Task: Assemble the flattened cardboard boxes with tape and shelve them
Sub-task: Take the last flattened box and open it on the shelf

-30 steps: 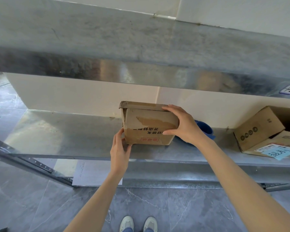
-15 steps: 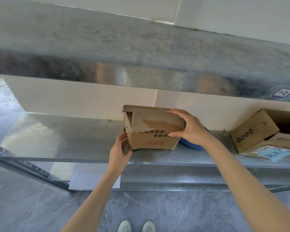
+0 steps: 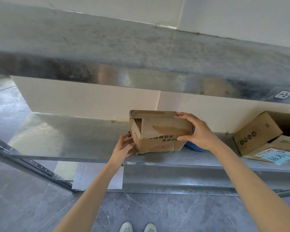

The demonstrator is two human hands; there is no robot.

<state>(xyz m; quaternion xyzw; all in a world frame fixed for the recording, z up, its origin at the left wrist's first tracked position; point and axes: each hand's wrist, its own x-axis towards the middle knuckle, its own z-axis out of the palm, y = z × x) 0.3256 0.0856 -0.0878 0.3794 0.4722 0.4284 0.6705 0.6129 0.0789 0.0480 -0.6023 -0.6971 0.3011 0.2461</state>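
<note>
A small brown cardboard box (image 3: 157, 133) with black print and a red label stands on the middle metal shelf (image 3: 74, 139), tilted a little, its left end flap gaping. My left hand (image 3: 124, 146) holds the box's lower left corner, fingers against its end. My right hand (image 3: 196, 129) grips the box's right end, thumb on the front face and fingers over the top edge.
A blue roll (image 3: 196, 147) lies behind the box's right end. Another cardboard box (image 3: 256, 133) with a blue label (image 3: 278, 158) lies on the shelf at right. The upper shelf (image 3: 141, 56) hangs overhead. A white sheet (image 3: 97, 176) hangs below the shelf edge.
The box has tipped and shifted slightly on the shelf while both hands kept hold of it. My left hand has slid further round the lower left corner.
</note>
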